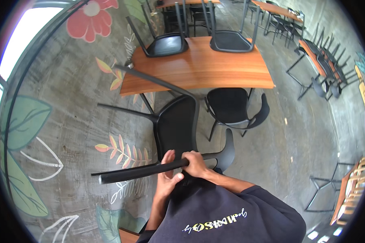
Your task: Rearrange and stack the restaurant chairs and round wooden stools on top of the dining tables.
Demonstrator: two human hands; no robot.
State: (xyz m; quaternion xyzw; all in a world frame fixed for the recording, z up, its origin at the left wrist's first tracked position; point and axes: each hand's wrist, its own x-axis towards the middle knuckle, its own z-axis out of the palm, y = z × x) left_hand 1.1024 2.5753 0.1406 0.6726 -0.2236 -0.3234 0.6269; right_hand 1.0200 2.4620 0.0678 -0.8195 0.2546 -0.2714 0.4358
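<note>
A black plastic chair (178, 127) is tipped on its side before my body, its legs pointing left toward the wall and its curved backrest (226, 152) to the right. My right hand (196, 165) is closed around the near leg (133, 174), at the end by the seat. Behind that same leg is my left hand (167, 180), fingers straight and thumb spread, not wrapped around it; whether the palm touches the leg I cannot tell. Beyond the tipped chair stands a wooden table (200, 71) with two upturned black chairs (167, 44) on top.
Another black chair (228, 104) stands upright at the table's near side. The painted concrete wall (79, 121) runs close on the left. Farther right, a table (311, 57) carries several upturned chairs. A slatted wooden piece (354, 191) is at the lower right.
</note>
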